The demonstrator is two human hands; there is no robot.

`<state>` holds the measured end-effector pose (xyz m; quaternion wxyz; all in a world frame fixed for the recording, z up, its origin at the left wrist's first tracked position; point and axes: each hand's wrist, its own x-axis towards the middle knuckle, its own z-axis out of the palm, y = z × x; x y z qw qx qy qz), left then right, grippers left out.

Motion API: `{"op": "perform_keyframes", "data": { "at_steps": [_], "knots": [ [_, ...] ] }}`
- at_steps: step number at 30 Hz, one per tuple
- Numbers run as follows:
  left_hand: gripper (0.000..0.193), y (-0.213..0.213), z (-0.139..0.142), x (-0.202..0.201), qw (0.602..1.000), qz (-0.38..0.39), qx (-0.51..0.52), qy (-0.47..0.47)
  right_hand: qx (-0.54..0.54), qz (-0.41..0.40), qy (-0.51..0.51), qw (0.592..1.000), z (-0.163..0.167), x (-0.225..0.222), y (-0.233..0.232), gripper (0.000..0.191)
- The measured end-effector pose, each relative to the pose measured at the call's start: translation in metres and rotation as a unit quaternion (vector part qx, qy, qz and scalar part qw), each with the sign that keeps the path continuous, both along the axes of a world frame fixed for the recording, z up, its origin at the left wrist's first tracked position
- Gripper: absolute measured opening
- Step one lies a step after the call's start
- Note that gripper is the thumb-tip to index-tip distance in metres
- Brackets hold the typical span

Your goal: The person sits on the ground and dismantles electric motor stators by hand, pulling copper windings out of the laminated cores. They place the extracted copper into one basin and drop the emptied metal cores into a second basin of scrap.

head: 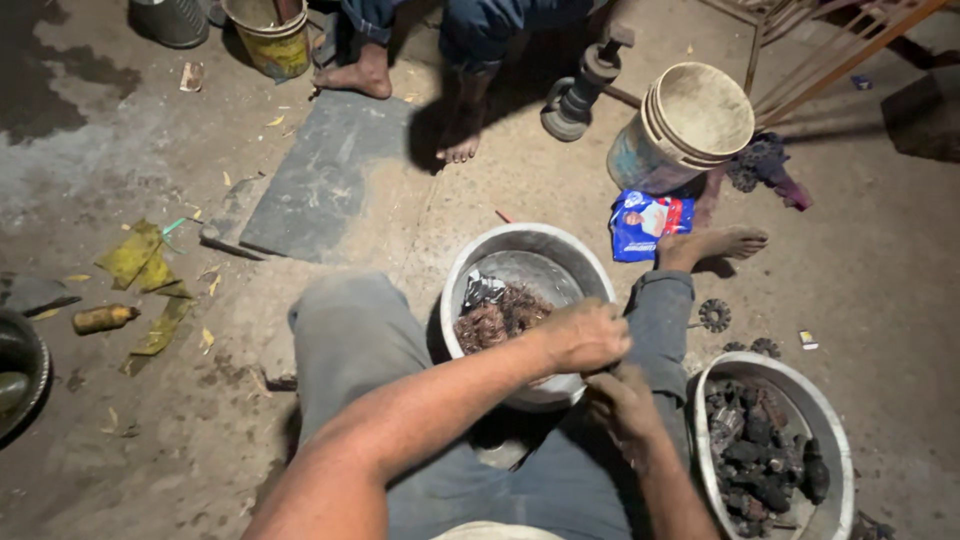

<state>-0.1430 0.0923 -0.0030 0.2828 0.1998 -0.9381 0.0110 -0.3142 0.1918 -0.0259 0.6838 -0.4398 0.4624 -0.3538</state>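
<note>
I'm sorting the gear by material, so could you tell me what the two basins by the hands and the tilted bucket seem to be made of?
Basin under the hands: probably aluminium or steel, with a dull grey sheen and thin rolled rim. Basin of dark parts: likely the same metal, with a grimy, pale rim. Tilted bucket: apparently plastic, matte cream, ribbed near the lip, with worn blue paint.

A round metal bowl [527,262] sits on the dirt floor between the person's knees, upright, its grey rim worn and dull. Inside, a tangle of reddish-brown copper wire [500,318] lies heaped against the near wall, beside a crumpled dark scrap. The left hand [585,335] and right hand [622,403] meet at the bowl's near rim, fingers curled around something small and hidden.
</note>
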Motion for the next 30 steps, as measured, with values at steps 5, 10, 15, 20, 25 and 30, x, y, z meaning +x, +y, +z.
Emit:
{"op": "perform_keyframes", "data": {
  "at_steps": [5, 10, 15, 20, 25, 30],
  "knots": [
    [0.011, 0.001, 0.007, -0.004, 0.997, -0.062, -0.009, 0.045, 0.191, -0.01, -0.437, 0.879, 0.017, 0.01, 0.024, 0.038],
    [0.017, 0.002, 0.015, -0.008, 0.995, -0.003, 0.095, 0.037, 0.025, -0.122, -0.077, 0.989, 0.034, 0.008, 0.017, 0.03],
    [0.075, -0.007, 0.029, -0.006, 0.944, 0.001, 0.277, 0.18, -0.131, -0.212, 0.004, 0.968, 0.039, -0.021, 0.019, 0.04],
    [0.093, -0.009, 0.033, -0.01, 0.872, 0.002, 0.442, 0.212, -0.253, -0.25, 0.238, 0.904, 0.009, -0.011, 0.003, 0.018],
    [0.05, -0.001, 0.039, -0.012, 0.82, 0.115, 0.452, 0.333, -0.326, -0.155, 0.304, 0.882, 0.006, 0.035, -0.016, 0.019],
    [0.034, -0.022, 0.063, 0.019, 0.785, 0.145, 0.448, 0.404, -0.359, -0.247, 0.345, 0.831, 0.051, 0.044, -0.012, 0.054]
  ]
}}
